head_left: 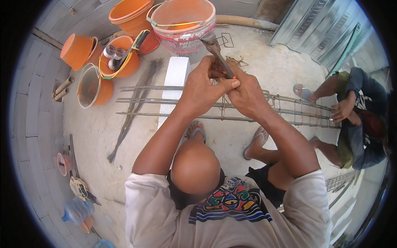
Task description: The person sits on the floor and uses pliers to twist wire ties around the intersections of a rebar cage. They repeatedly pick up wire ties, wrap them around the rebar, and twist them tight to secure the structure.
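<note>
My left hand (200,87) and my right hand (246,93) meet above a long rebar cage (285,110). A pair of dark metal pincers (220,56) tilts up and away from between them, jaws at the far end. My right hand is closed around the lower handles. My left hand's fingers are curled beside the handles, its thumb against my right hand; what they pinch is hidden. Beneath my hands, square wire ties join the cage's bars. The bars' left ends lie across a white block (178,68).
At the right a co-worker (364,120) crouches with a hand on the cage's end. Thin tie wire (134,109) lies on the floor at left. Orange buckets (97,91) and a large tub (184,35) stand at the back left. Corrugated metal sheets (314,29) lean at the back right.
</note>
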The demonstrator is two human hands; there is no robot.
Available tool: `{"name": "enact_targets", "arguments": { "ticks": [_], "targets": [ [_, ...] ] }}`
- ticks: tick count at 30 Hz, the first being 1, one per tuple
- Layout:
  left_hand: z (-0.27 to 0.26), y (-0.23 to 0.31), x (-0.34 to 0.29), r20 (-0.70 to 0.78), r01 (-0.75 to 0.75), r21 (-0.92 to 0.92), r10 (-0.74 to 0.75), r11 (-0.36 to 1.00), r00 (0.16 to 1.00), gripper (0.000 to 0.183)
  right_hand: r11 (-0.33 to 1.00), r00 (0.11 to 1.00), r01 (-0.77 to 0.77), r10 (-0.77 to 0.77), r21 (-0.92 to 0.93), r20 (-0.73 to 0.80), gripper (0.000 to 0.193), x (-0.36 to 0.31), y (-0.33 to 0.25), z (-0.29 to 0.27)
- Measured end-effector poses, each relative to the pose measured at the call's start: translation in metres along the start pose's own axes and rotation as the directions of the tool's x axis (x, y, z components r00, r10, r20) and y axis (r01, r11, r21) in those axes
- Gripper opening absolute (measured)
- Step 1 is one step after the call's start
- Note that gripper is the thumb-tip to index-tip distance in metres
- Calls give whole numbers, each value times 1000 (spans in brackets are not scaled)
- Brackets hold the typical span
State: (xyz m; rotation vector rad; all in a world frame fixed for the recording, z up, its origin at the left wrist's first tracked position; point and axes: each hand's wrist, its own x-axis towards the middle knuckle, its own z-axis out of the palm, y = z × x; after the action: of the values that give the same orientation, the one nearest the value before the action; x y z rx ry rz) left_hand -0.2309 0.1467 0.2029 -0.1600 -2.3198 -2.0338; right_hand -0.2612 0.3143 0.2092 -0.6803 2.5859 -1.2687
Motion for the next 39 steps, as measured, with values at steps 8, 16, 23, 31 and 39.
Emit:
{"name": "enact_targets", "arguments": {
  "ticks": [8,16,23,31,39],
  "targets": [
    [53,-87,68,360,-25,548,-209,836,909,55,931,929,-349,327,111,175,22,-51,81,-101],
    [110,-183,70,394,-47,554,-212,831,894,21,856,878,-394,243,334,413,27,-81,103,-86],
    [62,-182,85,50,95,612,-159,785,986,26,976,944,-133,178,-172,277,69,-59,133,-93],
    [48,-182,78,-16,421,140,-423,896,906,33,318,896,400,61,-860,440,62,25,168,-81],
    [45,-198,84,42,449,77,-453,890,891,35,187,696,707,-11,-682,718,61,116,190,-40]
  ]
}}
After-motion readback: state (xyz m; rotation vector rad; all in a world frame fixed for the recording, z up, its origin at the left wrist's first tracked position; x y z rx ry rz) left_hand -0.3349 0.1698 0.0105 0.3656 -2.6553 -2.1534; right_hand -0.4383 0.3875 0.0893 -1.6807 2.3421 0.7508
